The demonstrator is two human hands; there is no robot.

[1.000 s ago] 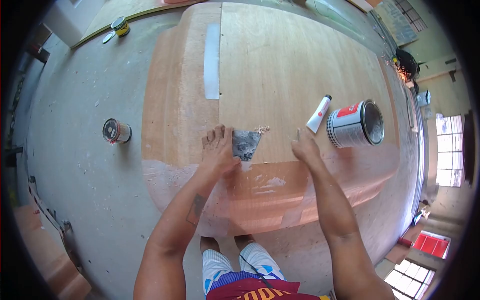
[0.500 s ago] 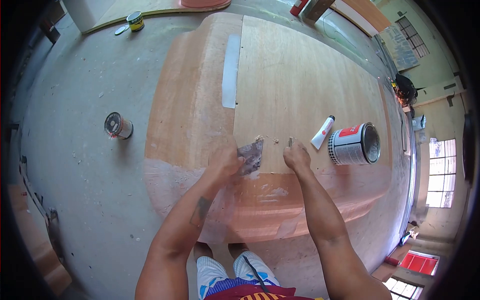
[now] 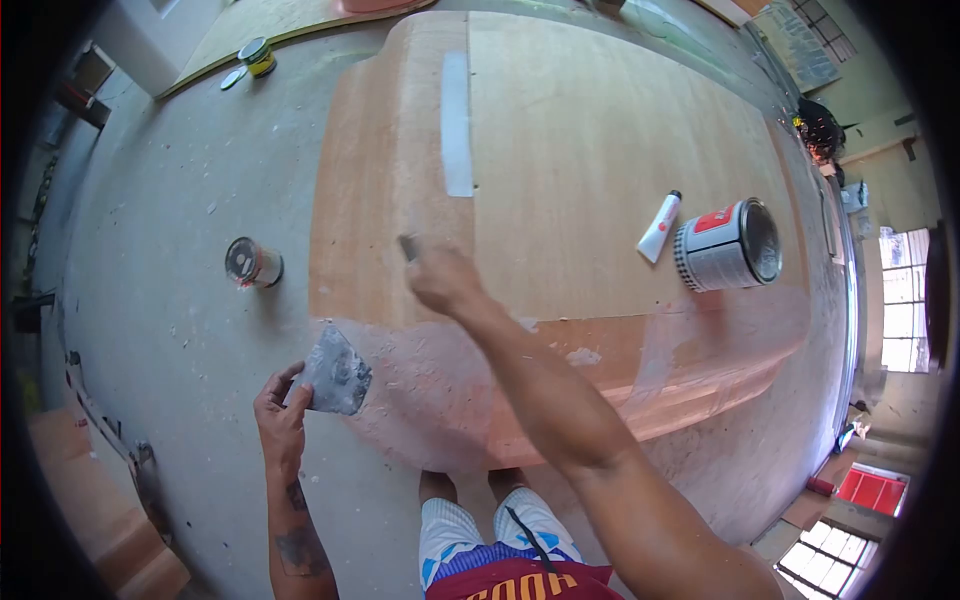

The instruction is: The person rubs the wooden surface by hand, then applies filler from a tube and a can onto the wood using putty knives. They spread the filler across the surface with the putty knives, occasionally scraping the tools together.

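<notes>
Fingers of the left hand (image 3: 283, 415) pinch a grey, filler-caked metal scraper (image 3: 336, 372) just off the pale plywood panel's (image 3: 600, 130) near edge, blade kept clear. The right hand (image 3: 445, 280), beyond it, grips a small blurred tool (image 3: 408, 247) over the wood.

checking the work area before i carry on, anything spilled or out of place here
Nothing looks spilled. The yellow can at the far left on the floor looks open, its lid lying loose beside it. The wooden panel has patchy pale filler smeared over its near edge.
</notes>
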